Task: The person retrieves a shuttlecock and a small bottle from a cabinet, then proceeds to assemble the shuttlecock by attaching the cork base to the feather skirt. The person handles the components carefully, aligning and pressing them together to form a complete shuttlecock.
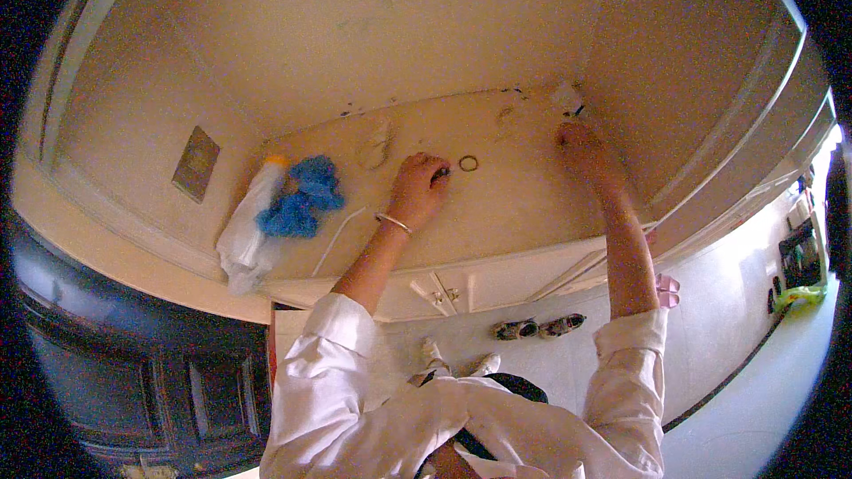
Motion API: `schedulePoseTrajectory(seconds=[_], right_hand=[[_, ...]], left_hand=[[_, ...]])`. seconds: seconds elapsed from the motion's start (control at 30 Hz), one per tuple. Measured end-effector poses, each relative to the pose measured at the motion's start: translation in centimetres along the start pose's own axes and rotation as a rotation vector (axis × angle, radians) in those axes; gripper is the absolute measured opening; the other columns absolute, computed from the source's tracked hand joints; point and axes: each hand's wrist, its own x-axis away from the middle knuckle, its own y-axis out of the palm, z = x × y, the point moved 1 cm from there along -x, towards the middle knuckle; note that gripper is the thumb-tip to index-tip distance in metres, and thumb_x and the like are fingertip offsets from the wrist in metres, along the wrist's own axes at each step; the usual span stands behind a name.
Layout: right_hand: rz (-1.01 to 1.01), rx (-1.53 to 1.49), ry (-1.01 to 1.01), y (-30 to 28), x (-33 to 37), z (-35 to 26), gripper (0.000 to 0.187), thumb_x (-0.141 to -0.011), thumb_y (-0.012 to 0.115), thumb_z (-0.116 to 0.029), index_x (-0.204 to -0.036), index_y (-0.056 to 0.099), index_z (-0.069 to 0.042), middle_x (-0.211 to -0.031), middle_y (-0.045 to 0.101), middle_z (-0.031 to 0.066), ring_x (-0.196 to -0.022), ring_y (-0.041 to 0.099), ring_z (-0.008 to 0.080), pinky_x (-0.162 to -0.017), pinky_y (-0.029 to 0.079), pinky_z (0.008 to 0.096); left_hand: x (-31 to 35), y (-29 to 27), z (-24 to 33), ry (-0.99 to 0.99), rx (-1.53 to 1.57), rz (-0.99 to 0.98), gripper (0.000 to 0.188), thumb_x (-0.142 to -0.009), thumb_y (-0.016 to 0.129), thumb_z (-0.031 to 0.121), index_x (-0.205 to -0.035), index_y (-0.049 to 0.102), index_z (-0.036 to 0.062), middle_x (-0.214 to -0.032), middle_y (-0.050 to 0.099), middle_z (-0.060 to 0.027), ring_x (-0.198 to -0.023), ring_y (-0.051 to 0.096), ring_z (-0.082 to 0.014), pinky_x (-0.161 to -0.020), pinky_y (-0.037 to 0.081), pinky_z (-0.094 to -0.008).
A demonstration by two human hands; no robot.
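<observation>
My left hand (417, 192), with a bangle at its wrist, is closed over the cabinet top (506, 204). A small dark thing (439, 175) shows between its fingers, too small to name. Just right of it lies a thin dark ring (469, 163). My right hand (584, 153) reaches to the back right corner, its fingers drawn together; what they hold, if anything, is hidden. Beyond its fingertips are a crumpled white scrap (566, 96) and a tiny dark bit. A pale crumpled thing (377, 144) lies beyond my left hand.
At the left lie a bunched blue mesh cloth (303, 199), a white plastic bag (248, 235) with an orange end, and a thin white strip (338, 239). Walls close the recess on three sides. Below are cabinet doors (444, 291) and dark shoes (539, 327) on the floor.
</observation>
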Motion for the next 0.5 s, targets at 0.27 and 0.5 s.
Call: schedulePoseTrajectory(seconds=[0.27,0.5], right_hand=[[-0.176,-0.578,0.094,-1.9,2.5,-7.3,0.01,-0.081,0.051,-0.015,-0.087,0.055,-0.008,-0.063,0.048,-0.0003,-0.055,0.044,0.0095,-0.047,0.038,0.0248],[0.124,-0.576,-0.045,-0.6,-0.5,3.8,0.008,-0.08,0.051,-0.015,-0.08,0.054,-0.007,-0.064,0.05,-0.0004,-0.055,0.045,0.0115,-0.049,0.039,0.0262]], left_hand=[[-0.1,0.3,-0.7,0.014,-0.072,0.008,0.02,-0.071,0.058,0.007,-0.09,0.058,0.0031,-0.089,0.056,-0.0156,-0.087,0.051,-0.0331,-0.08,0.042,-0.0414],[0.2,0.7,-1.3,0.055,-0.092,0.003,0.018,-0.072,0.059,0.008,-0.089,0.058,0.0035,-0.087,0.055,-0.0148,-0.088,0.05,-0.033,-0.079,0.042,-0.0406]])
